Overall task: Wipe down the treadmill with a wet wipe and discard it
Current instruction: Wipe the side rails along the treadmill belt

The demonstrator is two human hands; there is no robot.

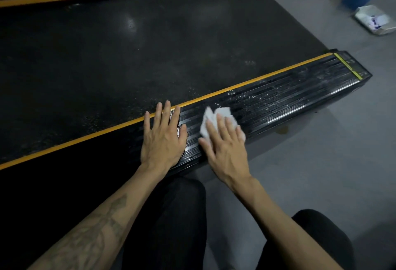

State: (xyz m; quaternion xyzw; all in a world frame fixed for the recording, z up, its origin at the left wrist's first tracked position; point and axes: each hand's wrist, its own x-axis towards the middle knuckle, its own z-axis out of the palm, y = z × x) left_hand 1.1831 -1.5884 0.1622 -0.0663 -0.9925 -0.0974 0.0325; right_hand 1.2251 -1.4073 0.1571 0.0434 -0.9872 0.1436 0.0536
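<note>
I note the treadmill's side rail (pixel 278 102) is ribbed black plastic, glossy and wet-streaked toward its far end. The belt (pixel 128 55) looks matt, finely grained rubber. The wet wipe (pixel 214 117) is crumpled white cloth-like paper. The floor (pixel 321 162) is smooth, matt grey.

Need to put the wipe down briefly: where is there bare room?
Bare: side rail beyond the wet wipe to its yellow-marked end; belt between both orange stripes. Crowded: rail under left hand and right hand.
</note>
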